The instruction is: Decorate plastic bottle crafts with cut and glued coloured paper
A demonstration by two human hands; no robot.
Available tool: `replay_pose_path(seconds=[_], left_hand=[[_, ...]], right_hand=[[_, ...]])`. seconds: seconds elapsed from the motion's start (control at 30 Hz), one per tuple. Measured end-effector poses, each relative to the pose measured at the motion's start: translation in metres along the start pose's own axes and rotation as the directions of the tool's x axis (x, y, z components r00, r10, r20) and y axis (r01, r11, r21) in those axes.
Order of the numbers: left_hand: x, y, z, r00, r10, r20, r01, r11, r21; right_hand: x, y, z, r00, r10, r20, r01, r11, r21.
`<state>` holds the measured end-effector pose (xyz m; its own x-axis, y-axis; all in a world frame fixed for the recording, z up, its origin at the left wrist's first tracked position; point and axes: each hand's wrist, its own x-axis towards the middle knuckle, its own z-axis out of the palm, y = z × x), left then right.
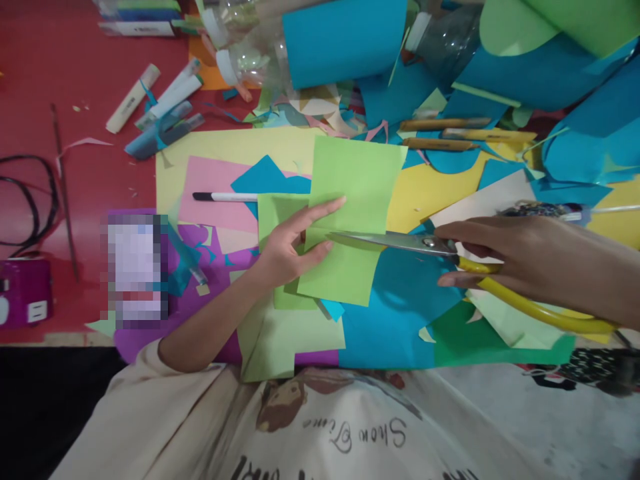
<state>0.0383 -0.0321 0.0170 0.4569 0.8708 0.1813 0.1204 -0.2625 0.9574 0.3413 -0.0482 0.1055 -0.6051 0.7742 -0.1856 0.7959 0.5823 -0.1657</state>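
Note:
A light green sheet of paper (pixel 357 177) is raised over the pile of coloured paper, with a cut running across it from its right edge. My left hand (pixel 295 247) grips the sheet at its left side, thumb and fingers lying on either side of the cut line. In my right hand (pixel 525 260) is a pair of scissors (pixel 400 241) with yellow handles. Their blades look nearly closed along the cut, the tips pointing at my left hand. Another green piece (pixel 273 220) lies partly under the sheet. A white pen (pixel 225 197) with a black cap rests on pink paper (pixel 215 173).
Plastic bottles (pixel 250 63), one wrapped in blue paper (pixel 345 43), lie along the back. Bundled markers (pixel 167 100) and a phone with a blurred screen (pixel 135 267) are on the left. Brown-yellow pencils (pixel 445 125) and paper scraps are strewn at the back right.

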Motion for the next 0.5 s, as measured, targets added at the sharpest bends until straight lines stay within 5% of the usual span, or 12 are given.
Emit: replay_pose_path(seconds=[0.5], left_hand=[[-0.0016, 0.0035, 0.0009, 1.000, -0.010, 0.023, 0.009, 1.000, 0.022]], right_hand=[[0.0066, -0.0044, 0.0039, 0.999, 0.016, 0.038, -0.016, 1.000, -0.004]])
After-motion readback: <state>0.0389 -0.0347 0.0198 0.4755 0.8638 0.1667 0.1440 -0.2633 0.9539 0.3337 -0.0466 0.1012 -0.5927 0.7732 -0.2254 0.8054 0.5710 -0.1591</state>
